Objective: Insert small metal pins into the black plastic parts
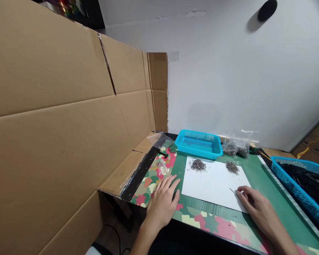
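My left hand (163, 200) lies open on the patterned left side of the table, fingers spread, left of a white sheet (210, 184). Over the sheet's right edge, my right hand (251, 200) pinches a thin dark stick (232, 191) between thumb and fingertips; its exact kind is too small to make out. On the sheet's far part are two heaps of tiny metal pieces: a darker heap (198, 165) at left and a smaller heap (232, 168) at right. A crumpled clear plastic bag (162, 168) lies beyond my left hand.
A blue basket (218, 153) stands behind the sheet, with filled clear bags (238, 148) beside it. Another blue basket (295, 187) at right holds black packets. A cardboard wall (69, 141) rises at left; a small black object (163, 154) lies near the back left.
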Available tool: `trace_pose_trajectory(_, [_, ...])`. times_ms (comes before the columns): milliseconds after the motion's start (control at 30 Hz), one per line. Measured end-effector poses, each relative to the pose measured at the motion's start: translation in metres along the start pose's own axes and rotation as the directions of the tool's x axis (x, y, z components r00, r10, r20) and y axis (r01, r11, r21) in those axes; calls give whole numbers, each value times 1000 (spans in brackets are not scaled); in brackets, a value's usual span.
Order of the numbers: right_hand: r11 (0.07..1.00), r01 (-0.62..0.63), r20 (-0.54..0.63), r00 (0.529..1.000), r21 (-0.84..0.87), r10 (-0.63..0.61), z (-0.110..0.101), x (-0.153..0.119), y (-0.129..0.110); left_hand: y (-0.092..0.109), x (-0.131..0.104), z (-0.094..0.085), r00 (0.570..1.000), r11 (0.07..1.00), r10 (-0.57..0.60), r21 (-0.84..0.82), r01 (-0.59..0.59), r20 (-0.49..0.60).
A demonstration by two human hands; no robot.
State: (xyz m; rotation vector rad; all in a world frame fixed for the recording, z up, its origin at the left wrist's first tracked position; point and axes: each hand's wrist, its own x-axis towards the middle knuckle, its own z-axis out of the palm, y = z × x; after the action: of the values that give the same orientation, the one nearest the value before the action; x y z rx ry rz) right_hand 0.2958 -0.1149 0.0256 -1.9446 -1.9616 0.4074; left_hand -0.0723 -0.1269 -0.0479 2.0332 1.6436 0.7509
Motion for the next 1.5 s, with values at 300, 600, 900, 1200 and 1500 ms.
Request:
trace_pose_trajectory(300, [1000, 23, -28, 999, -15, -23, -1, 0, 1, 4, -1, -2, 1000, 1000, -5, -18, 5, 4])
trace_pose_trajectory(600, [1000, -27, -15, 1000, -5, 27, 0, 1, 8, 8, -6, -4, 999, 999, -36, -6, 36, 26])
trace_pose_trajectory(900, [999, -32, -28, 999, 2, 32, 2, 1, 5, 7, -6, -3, 999, 999, -37, -4, 37, 17])
trace_pose_trajectory(1200, [998, 57, -84, 995, 33, -54, 3, 5, -12, -6, 6, 0, 1000, 1000, -15, 8, 16, -21])
trace_pose_trajectory(1500, [998, 37, -64, 997, 47, -34, 4, 4, -16, -15, 9, 5, 997, 999, 20, 29, -18, -73])
